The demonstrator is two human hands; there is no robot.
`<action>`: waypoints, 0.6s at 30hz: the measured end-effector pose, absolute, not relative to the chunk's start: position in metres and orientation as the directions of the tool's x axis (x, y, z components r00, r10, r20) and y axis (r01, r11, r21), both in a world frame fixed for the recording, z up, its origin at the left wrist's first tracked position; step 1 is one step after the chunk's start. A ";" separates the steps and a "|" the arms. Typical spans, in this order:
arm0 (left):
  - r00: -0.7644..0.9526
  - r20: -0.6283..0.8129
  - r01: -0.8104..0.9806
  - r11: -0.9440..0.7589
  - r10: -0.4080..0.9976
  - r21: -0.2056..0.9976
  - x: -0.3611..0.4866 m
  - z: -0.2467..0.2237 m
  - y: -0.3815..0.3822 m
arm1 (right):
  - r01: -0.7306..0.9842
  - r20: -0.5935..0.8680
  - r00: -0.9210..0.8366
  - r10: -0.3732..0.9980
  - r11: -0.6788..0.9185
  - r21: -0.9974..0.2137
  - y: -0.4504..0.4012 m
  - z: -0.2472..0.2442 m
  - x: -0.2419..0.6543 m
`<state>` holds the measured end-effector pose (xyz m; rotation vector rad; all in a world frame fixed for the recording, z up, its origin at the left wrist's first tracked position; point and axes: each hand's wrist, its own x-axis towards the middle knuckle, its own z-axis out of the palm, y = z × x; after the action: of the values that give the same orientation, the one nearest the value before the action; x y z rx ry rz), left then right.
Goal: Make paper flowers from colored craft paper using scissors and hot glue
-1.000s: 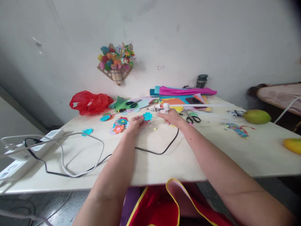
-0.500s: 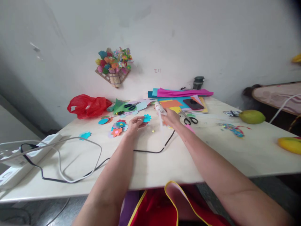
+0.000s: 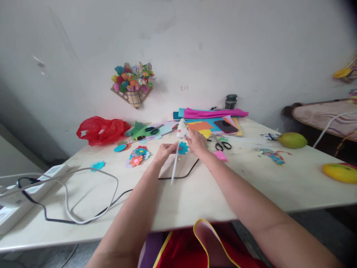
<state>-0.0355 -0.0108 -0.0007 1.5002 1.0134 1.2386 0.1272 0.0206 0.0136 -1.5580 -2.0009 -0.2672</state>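
Between the thumb and fingers of my left hand (image 3: pixel 166 152) is a blue paper flower (image 3: pixel 183 148), held just above the table. My right hand (image 3: pixel 197 142) is wrapped round a white hot glue gun (image 3: pixel 182 129), close over the flower. A long translucent glue stick (image 3: pixel 174 167) sticks out of the gun's back end towards me and passes in front of the flower's left side. The gun's tip is hard to make out. Left of my left hand lies a cluster of layered paper flowers (image 3: pixel 136 160). A pink paper piece (image 3: pixel 220 155) lies right of my right hand.
Black-handled scissors (image 3: pixel 223 145) lie right of centre, a second pair (image 3: pixel 152 130) at the back. Cables loop from a power strip (image 3: pixel 41 186) on the left. Also there: a red plastic bag (image 3: pixel 103 130), a phone (image 3: pixel 225 126) on coloured sheets, and a green mango (image 3: pixel 292 140).
My right hand has brought the glue gun left, over the flower. The glue stick now slants across between my hands. The flower stays in my left hand.
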 end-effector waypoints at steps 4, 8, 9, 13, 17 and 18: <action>0.159 0.252 0.154 -0.276 0.955 0.949 -0.030 0.001 -0.015 | 0.941 0.601 -0.144 0.786 0.297 -0.163 0.023 0.013 0.128; 0.164 0.236 0.093 -0.253 0.958 0.963 -0.025 0.001 -0.015 | 0.936 0.648 -0.164 0.744 0.325 -0.136 0.026 0.011 0.129; 0.174 0.231 0.066 -0.245 0.957 0.967 -0.025 0.000 -0.015 | 0.935 0.656 -0.171 0.735 0.330 -0.127 0.026 0.011 0.130; 0.203 0.230 -0.024 -0.230 0.952 0.973 -0.026 -0.004 -0.010 | 0.933 0.681 -0.196 0.705 0.347 -0.090 0.028 0.009 0.129; 0.190 0.248 -0.072 -0.239 0.950 0.968 -0.026 -0.006 -0.008 | 0.931 0.695 -0.201 0.690 0.356 -0.083 0.028 0.008 0.127; 0.186 0.253 -0.068 -0.244 0.949 0.967 -0.025 -0.006 -0.008 | 0.928 0.697 -0.202 0.688 0.361 -0.088 0.028 0.008 0.126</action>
<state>-0.0253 -0.0081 -0.0058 1.4424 0.9008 1.2610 0.1260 0.0282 0.0082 -1.3985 -1.9675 -0.4693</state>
